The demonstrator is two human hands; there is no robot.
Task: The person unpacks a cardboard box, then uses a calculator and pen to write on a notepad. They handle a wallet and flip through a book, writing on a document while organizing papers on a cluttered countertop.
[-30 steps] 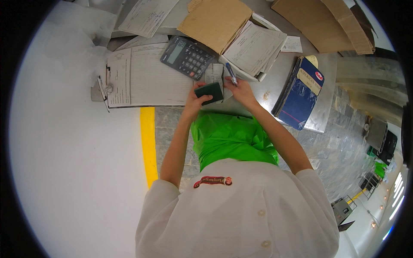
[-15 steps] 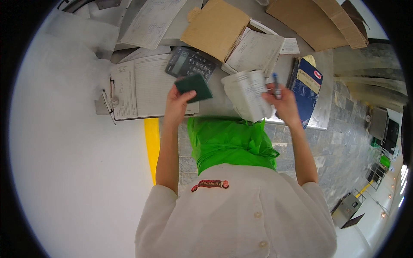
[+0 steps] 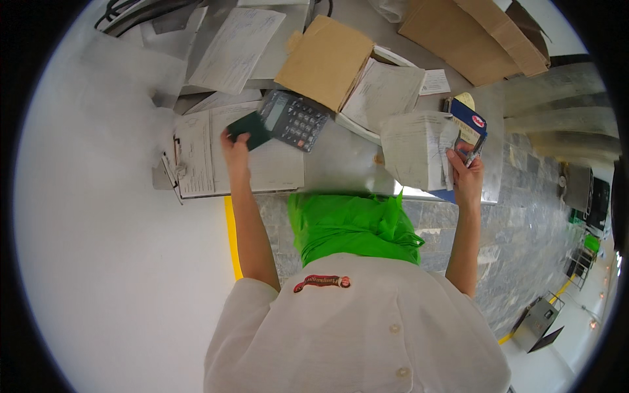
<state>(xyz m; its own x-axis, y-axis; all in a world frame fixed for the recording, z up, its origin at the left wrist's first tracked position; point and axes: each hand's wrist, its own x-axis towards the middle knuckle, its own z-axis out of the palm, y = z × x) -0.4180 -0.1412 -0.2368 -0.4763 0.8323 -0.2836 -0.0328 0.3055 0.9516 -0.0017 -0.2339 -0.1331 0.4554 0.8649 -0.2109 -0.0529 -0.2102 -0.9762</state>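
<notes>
My left hand [image 3: 237, 154] grips a small dark green flat pad or booklet [image 3: 251, 130] between thumb and fingers. It hovers over a clipboard with ruled sheets [image 3: 211, 154], beside a black calculator [image 3: 308, 122]. In my right hand [image 3: 466, 180] are printed paper sheets [image 3: 413, 147], held by their right edge, with a pen [image 3: 469, 152] caught in the same fingers. The sheets hang above the table's front edge and cover part of a dark blue book [image 3: 468, 116]. What lies under the green pad is hidden.
An open box of papers [image 3: 383, 95] with a brown cardboard flap [image 3: 324, 62] stands behind the calculator. A large cardboard box [image 3: 458, 42] sits at the back right of the metal table [image 3: 341, 160]. Loose written sheets [image 3: 239, 49] lie at the back left, near a white wall.
My left hand has moved left with the green pad, from in front of the calculator to over the clipboard. My right hand has moved right with the papers and pen, toward the blue book.
</notes>
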